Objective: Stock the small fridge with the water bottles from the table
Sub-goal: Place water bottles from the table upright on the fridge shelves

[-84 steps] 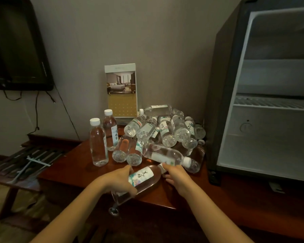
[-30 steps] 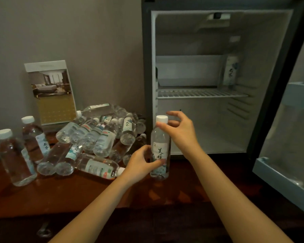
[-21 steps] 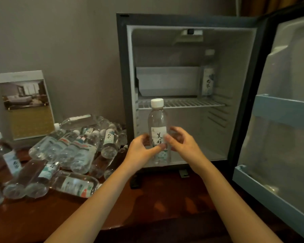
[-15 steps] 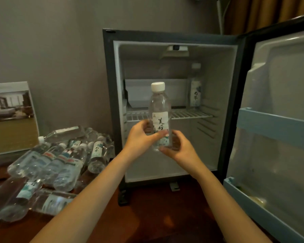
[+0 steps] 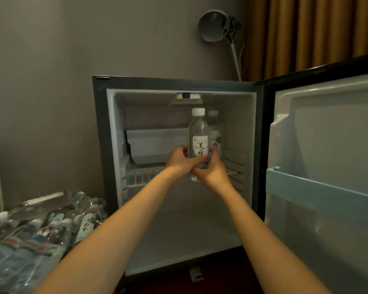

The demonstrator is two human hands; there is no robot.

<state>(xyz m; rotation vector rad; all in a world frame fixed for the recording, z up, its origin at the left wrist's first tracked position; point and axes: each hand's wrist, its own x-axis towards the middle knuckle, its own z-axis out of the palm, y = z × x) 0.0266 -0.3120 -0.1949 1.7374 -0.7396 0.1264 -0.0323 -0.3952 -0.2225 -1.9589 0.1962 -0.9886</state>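
A clear water bottle (image 5: pixel 198 132) with a white cap and white label stands upright in both my hands, raised in front of the open small fridge (image 5: pixel 179 166). My left hand (image 5: pixel 179 161) grips its lower body from the left. My right hand (image 5: pixel 214 169) grips its base from the right. The bottle is level with the upper space above the wire shelf (image 5: pixel 140 177). A second bottle (image 5: pixel 215 132) stands on that shelf just behind and to the right. A pile of several water bottles (image 5: pixel 40 230) lies on the table at the lower left.
The fridge door (image 5: pixel 327 166) stands open at the right with a pale blue door shelf (image 5: pixel 319 192). A white box-like compartment (image 5: pixel 155 145) sits at the back of the upper shelf. A lamp (image 5: pixel 216 25) and curtain (image 5: pixel 306 32) are behind the fridge.
Both hands have lifted the bottle upward and forward, from table level to the height of the fridge's upper shelf. The view has swung right and up toward the fridge.
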